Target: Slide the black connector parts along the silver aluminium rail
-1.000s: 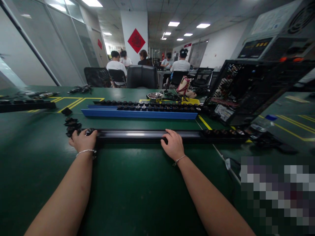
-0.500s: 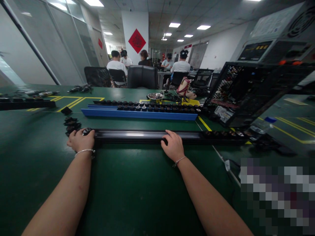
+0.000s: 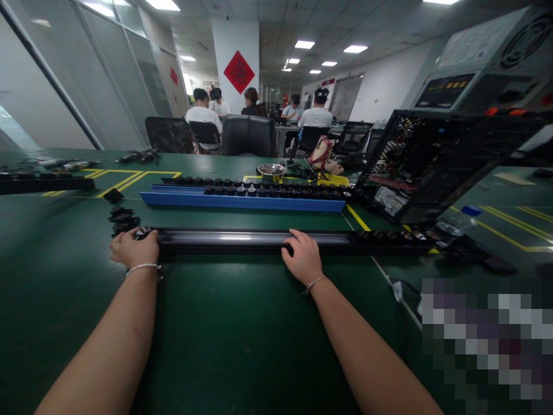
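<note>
A long black rail with a shiny grey channel lies crosswise on the green table in front of me. My left hand is closed at its left end, fingers and thumb around a small black part, much of which the fingers hide. Farther along, my right hand grips the rail near its middle, fingers curled over the top and thumb at the near side. Several black parts sit in a row in the rail's right section. Just beyond my left hand lies a small pile of black pieces.
Behind the rail stand blue rails carrying rows of black parts, with a metal bowl farther back. An open computer case rises at the right, near a clear bottle. Another black rail lies far left. People sit in the background.
My left hand has shifted a little to the left along the rail's end. My right hand stays at the same place on the rail. The view has moved slightly.
</note>
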`<act>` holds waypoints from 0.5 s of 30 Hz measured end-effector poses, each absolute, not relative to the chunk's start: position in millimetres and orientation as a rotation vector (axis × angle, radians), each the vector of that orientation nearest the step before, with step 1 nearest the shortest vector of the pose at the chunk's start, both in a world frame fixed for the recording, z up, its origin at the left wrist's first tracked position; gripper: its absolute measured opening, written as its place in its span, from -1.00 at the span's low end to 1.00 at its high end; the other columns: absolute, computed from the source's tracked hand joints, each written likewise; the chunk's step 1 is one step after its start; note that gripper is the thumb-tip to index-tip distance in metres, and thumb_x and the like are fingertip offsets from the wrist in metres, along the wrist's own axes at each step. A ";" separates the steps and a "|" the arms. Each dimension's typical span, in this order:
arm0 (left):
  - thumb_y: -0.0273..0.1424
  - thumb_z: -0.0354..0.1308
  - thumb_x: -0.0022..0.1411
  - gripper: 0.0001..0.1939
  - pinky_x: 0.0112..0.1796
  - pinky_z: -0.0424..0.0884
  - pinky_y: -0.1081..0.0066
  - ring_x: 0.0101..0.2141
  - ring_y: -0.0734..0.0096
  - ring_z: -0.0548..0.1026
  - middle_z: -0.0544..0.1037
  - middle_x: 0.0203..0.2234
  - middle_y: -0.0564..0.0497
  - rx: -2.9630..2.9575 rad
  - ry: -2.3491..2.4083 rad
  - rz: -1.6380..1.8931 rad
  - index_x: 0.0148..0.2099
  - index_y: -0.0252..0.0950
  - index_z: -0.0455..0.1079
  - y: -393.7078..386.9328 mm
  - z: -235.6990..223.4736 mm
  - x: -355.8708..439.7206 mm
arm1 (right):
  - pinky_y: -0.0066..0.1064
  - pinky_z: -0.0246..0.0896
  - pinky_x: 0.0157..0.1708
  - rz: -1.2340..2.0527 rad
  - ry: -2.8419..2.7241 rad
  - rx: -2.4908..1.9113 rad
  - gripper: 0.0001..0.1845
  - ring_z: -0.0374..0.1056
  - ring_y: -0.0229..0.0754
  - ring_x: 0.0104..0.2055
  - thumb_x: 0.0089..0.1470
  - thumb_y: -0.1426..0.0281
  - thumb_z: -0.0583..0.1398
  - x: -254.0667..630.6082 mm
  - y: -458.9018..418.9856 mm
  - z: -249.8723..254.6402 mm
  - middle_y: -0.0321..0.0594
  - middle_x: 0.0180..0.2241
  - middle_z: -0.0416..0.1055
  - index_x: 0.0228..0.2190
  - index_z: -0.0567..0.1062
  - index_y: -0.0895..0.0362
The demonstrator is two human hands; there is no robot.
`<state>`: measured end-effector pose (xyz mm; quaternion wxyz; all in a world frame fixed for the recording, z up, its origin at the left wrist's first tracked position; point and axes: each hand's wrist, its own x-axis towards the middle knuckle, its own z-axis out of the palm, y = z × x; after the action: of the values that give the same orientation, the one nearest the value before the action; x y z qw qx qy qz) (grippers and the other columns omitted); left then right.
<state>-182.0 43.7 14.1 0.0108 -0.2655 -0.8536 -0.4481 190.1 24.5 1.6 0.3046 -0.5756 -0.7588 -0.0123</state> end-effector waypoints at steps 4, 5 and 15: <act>-0.19 0.13 0.01 -0.52 0.16 -0.03 0.18 0.12 0.12 0.17 0.27 0.06 -0.16 -0.831 -2.653 -1.418 -0.03 -0.30 0.38 42.8 16.1 -180.3 | -0.12 0.01 0.10 -0.035 -2.010 -1.532 -0.78 0.16 -0.03 0.11 0.03 0.33 0.10 189.8 23.7 2.9 -0.08 0.05 0.32 -0.31 0.50 0.12; -0.20 0.13 0.01 -0.52 0.16 -0.03 0.18 0.12 0.12 0.18 0.27 0.06 -0.17 -0.833 -2.650 -1.419 -0.03 -0.30 0.38 42.9 15.9 -180.5 | -0.12 0.01 0.10 -0.036 -2.009 -1.532 -0.78 0.16 -0.03 0.11 0.03 0.34 0.10 189.8 23.6 3.0 -0.08 0.05 0.32 -0.31 0.50 0.12; -0.17 0.10 0.04 -0.46 0.14 -0.01 0.15 0.13 0.09 0.15 0.26 0.05 -0.21 -0.873 -2.665 -1.351 0.05 -0.34 0.33 44.7 11.4 -190.1 | -0.13 0.02 0.10 -0.031 -2.016 -1.541 -0.79 0.16 -0.03 0.11 0.03 0.34 0.11 189.9 23.5 3.7 -0.09 0.05 0.32 -0.31 0.50 0.12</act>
<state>-190.1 44.7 11.4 0.0144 -0.2803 -0.8561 -0.4339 189.9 23.5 3.7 0.2973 -0.5798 -0.7585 -0.0116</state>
